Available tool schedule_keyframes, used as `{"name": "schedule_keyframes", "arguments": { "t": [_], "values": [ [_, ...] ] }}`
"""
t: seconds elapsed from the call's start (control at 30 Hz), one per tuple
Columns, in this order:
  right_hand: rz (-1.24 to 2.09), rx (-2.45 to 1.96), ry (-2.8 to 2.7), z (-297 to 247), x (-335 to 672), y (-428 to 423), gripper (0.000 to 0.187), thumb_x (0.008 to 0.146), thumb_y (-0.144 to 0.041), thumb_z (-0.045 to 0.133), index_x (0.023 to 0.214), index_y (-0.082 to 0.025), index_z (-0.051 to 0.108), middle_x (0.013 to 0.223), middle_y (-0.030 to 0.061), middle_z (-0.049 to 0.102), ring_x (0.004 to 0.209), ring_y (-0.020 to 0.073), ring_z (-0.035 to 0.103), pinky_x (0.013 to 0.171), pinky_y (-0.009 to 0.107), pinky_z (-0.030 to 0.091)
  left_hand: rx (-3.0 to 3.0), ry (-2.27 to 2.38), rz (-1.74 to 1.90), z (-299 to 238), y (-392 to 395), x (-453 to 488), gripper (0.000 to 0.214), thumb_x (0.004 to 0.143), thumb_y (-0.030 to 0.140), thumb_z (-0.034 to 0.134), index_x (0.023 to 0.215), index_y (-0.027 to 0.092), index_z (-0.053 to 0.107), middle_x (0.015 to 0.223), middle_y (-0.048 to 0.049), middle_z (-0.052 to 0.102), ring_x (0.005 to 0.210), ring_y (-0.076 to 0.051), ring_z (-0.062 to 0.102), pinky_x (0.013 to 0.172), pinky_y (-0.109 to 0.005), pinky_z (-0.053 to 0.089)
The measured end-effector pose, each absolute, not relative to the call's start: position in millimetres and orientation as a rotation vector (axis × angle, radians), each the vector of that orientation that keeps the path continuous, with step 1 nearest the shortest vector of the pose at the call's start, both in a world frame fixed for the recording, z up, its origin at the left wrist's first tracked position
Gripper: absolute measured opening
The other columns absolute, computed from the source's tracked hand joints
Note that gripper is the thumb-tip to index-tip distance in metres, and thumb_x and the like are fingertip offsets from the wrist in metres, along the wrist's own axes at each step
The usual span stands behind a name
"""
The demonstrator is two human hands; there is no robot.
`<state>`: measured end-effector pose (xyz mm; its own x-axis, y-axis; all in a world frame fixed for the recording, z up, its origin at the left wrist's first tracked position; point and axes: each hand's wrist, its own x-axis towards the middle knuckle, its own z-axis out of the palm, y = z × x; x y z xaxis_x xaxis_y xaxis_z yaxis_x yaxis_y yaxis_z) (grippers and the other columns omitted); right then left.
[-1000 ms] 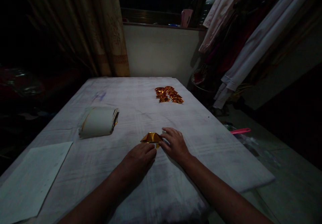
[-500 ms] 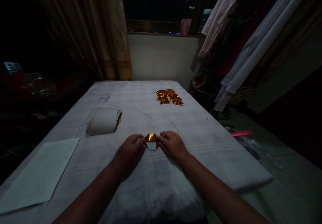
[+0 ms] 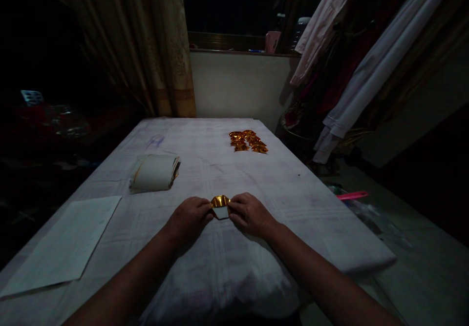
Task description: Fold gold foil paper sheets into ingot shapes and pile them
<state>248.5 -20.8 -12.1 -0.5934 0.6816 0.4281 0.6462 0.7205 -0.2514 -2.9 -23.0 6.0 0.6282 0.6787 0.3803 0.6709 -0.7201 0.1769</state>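
Head view: white plaid cloth (image 3: 198,145) spreads around a folded gold-foil paper piece (image 3: 220,201), the cloth's right edge (image 3: 329,198) lying well apart. Forearms (image 3: 128,282) angled inward, left hand (image 3: 190,217) and right hand (image 3: 252,213) pinch its opposite ends.

The left hand (image 3: 191,217) has moved to the left end of the gold piece (image 3: 220,201); its pale panel (image 3: 221,213) shows more fully.
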Motion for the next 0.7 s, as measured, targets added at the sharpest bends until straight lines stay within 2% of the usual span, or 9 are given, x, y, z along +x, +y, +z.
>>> {"name": "schedule_keyframes", "arguments": {
  "t": [0.17,0.27,0.37,0.47,0.53,0.63,0.7],
  "values": [
    [0.124,-1.01,-2.471,-7.3,251.1,-25.2,0.031,0.087,-0.029,0.069,0.116,-0.017,0.071,0.111,0.0122,0.07,0.099,0.0259,0.062,0.088,0.04,0.049,2.977,1.192,0.529,10.7,-25.7,1.0,0.015,0.094,0.017,0.053,0.106,0.019,0.062,0.079,-0.0035,0.071,0.07,-0.019,0.068,0.069,-0.031,0.052],
    [0.11,-1.052,-2.491,-5.3,248.8,-24.0,0.029,0.086,-0.03,0.072,0.113,-0.02,0.073,0.108,0.0094,0.07,0.097,0.0244,0.062,0.085,0.038,0.048,2.994,1.229,0.555,12.6,-26.7,3.9,0.013,0.093,0.013,0.048,0.097,0.017,0.06,0.067,-0.0029,0.064,0.061,-0.019,0.063,0.064,-0.031,0.05],
    [0.049,-1.113,-2.46,-8.3,244.3,-21.8,0.018,0.087,-0.026,0.071,0.105,-0.021,0.075,0.1,0.0072,0.071,0.091,0.022,0.063,0.081,0.035,0.047,3.005,1.254,0.576,11.2,-27.2,4.2,0.015,0.094,0.015,0.045,0.088,0.019,0.058,0.063,-0.0024,0.061,0.059,-0.019,0.063,0.063,-0.03,0.05],
    [-0.004,-1.162,-2.402,-14.9,240.5,-19.5,0.011,0.091,-0.021,0.067,0.097,-0.022,0.076,0.095,0.0063,0.072,0.087,0.0202,0.064,0.077,0.033,0.046,2.985,1.319,0.601,6.0,-28.0,3.0,0.014,0.095,0.017,0.046,0.089,0.019,0.058,0.061,-0.0018,0.061,0.059,-0.019,0.064,0.064,-0.03,0.05],
    [-0.017,-1.18,-2.381,-18.5,239.5,-18.9,0.012,0.091,-0.021,0.067,0.097,-0.023,0.077,0.096,0.0061,0.073,0.086,0.0201,0.064,0.076,0.032,0.046,2.946,1.398,0.63,1.0,-29.9,2.5,0.012,0.096,0.019,0.047,0.096,0.018,0.059,0.063,-0.0023,0.063,0.06,-0.02,0.065,0.063,-0.031,0.049],
    [-0.021,-1.187,-2.379,-20.9,239.7,-19.3,0.015,0.093,-0.021,0.065,0.101,-0.024,0.078,0.099,0.0066,0.074,0.087,0.0205,0.065,0.077,0.033,0.048,2.855,1.541,0.695,-5.3,-34.8,2.8,0.017,0.098,0.023,0.049,0.112,0.016,0.056,0.075,-0.0062,0.07,0.067,-0.023,0.067,0.064,-0.032,0.049],
    [-0.012,-1.185,-2.368,-21.7,240.2,-19.9,0.017,0.093,-0.022,0.064,0.103,-0.024,0.077,0.101,0.0072,0.074,0.089,0.0205,0.065,0.079,0.034,0.049,2.796,1.603,0.722,-7.0,-38.1,3.0,0.017,0.099,0.024,0.05,0.113,0.017,0.056,0.083,-0.0077,0.072,0.073,-0.023,0.069,0.066,-0.032,0.049]
  ]
}}
